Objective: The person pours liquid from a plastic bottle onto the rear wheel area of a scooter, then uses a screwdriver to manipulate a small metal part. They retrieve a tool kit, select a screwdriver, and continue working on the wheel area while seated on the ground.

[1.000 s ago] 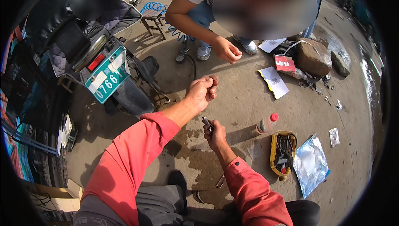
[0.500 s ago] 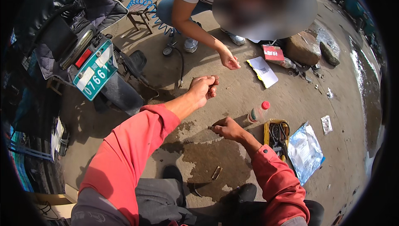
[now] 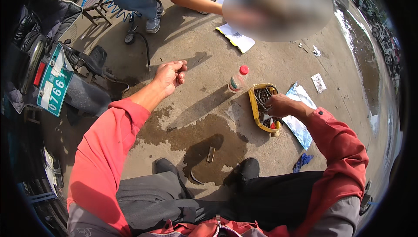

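Note:
My right hand [image 3: 284, 105] reaches into a cut-open yellow plastic can [image 3: 255, 114] that holds cables and tools. Its fingers are bent down together among them, and what they grip is hidden. My left hand [image 3: 170, 78] hangs above the concrete with curled fingers, the thumb pressed to the forefinger. Whatever it may hold is too small to make out. Between the two hands stands a clear plastic bottle [image 3: 237, 81] with a red cap. A silver-blue plastic bag [image 3: 300, 128] lies under my right wrist, beside the can.
A motorbike with a green plate [image 3: 56, 80] stands at left, near an air hose gauge [image 3: 129, 38] and a wooden stool [image 3: 96, 11]. Another person's arm [image 3: 196, 2] stretches over a white card [image 3: 237, 38]. A small metal piece [image 3: 211, 154] lies on wet ground; a blue cloth [image 3: 303, 162] lies right.
My right hand has moved right, from over the wet patch into the yellow can. My left hand stays raised and curled. The other person has leaned lower to the right; the view has shifted.

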{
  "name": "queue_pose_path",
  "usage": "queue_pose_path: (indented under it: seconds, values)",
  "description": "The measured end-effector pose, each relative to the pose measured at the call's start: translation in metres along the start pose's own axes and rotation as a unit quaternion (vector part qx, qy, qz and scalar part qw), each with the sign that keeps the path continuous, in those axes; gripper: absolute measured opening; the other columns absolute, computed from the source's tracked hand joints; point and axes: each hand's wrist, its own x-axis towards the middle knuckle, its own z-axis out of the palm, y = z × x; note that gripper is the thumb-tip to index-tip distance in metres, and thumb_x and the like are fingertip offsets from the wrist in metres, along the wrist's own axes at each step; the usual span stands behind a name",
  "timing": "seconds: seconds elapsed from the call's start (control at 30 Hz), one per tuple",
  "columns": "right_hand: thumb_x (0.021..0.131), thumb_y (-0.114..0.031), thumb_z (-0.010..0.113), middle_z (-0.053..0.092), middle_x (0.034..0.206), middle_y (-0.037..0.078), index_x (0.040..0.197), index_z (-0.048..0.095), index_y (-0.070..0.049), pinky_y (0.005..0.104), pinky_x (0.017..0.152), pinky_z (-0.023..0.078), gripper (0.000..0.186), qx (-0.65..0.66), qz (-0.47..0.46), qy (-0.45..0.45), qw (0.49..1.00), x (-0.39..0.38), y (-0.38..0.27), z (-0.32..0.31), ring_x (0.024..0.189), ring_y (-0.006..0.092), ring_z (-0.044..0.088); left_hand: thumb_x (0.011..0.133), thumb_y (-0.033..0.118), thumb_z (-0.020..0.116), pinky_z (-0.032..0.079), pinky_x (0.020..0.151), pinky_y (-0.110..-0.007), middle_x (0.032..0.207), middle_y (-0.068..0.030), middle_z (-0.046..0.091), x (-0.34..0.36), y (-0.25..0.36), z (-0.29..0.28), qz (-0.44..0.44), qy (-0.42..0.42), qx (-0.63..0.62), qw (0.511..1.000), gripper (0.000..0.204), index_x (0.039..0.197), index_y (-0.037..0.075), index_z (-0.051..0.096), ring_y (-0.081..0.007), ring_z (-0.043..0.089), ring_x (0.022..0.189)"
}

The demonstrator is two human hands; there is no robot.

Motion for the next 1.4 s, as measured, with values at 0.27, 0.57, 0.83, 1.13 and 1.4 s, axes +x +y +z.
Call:
queue_pose_path:
  seconds: [0.27, 0.57, 0.83, 1.13, 1.4]
  values:
    - [0.077, -0.015, 0.063, 0.068, 0.087, 0.022, 0.096, 0.07, -0.003, 0.0449, 0.077, 0.052, 0.024, 0.026, 0.098, 0.093, 0.99, 0.01, 0.039, 0.035, 0.088, 0.0389, 0.066, 0.097, 0.017, 0.057, 0.045, 0.056, -0.025, 0.085, -0.0001, 0.058, -0.009, -0.017, -0.013, -0.034, 0.0, 0.041, 0.999, 0.014, 0.102, 0.006, 0.063, -0.0085, 0.05, 0.062]
    - [0.074, -0.018, 0.067, 0.069, 0.096, 0.023, 0.107, 0.072, -0.005, 0.0429, 0.084, 0.053, 0.036, 0.076, 0.04, 0.125, 0.988, 0.029, 0.063, 0.028, 0.093, 0.0372, 0.067, 0.097, 0.019, 0.058, 0.045, 0.058, -0.025, 0.085, 0.0001, 0.059, -0.03, -0.023, -0.031, -0.054, 0.031, 0.087, 0.994, 0.015, 0.101, 0.005, 0.063, -0.008, 0.051, 0.062]
    - [0.069, -0.017, 0.076, 0.057, 0.123, 0.025, 0.128, 0.053, 0.004, 0.0408, 0.095, 0.049, 0.067, 0.181, 0.033, 0.234, 0.955, 0.068, 0.003, 0.009, 0.112, 0.0374, 0.06, 0.093, 0.019, 0.064, 0.046, 0.051, -0.026, 0.074, 0.0003, 0.057, -0.062, -0.054, -0.061, -0.123, 0.035, 0.132, 0.983, 0.015, 0.091, 0.005, 0.061, -0.0086, 0.051, 0.056]
    - [0.069, -0.02, 0.085, 0.062, 0.12, 0.015, 0.129, 0.049, -0.003, 0.0385, 0.102, 0.044, 0.073, 0.358, -0.059, 0.306, 0.88, 0.126, -0.023, 0.028, 0.113, 0.0287, 0.06, 0.098, 0.029, 0.06, 0.048, 0.054, -0.026, 0.077, -0.0006, 0.057, -0.136, -0.078, -0.15, -0.176, 0.17, 0.194, 0.95, 0.024, 0.091, 0.005, 0.059, -0.0082, 0.052, 0.059]
    - [0.085, -0.016, 0.066, 0.066, 0.1, 0.013, 0.115, 0.057, 0.002, 0.0345, 0.089, 0.049, 0.036, 0.419, -0.103, 0.335, 0.838, 0.155, -0.027, 0.023, 0.095, 0.0186, 0.064, 0.099, 0.033, 0.059, 0.047, 0.049, -0.024, 0.077, -0.0008, 0.057, -0.174, -0.054, -0.216, -0.04, 0.32, 0.269, 0.908, 0.029, 0.093, 0.005, 0.059, -0.007, 0.051, 0.056]
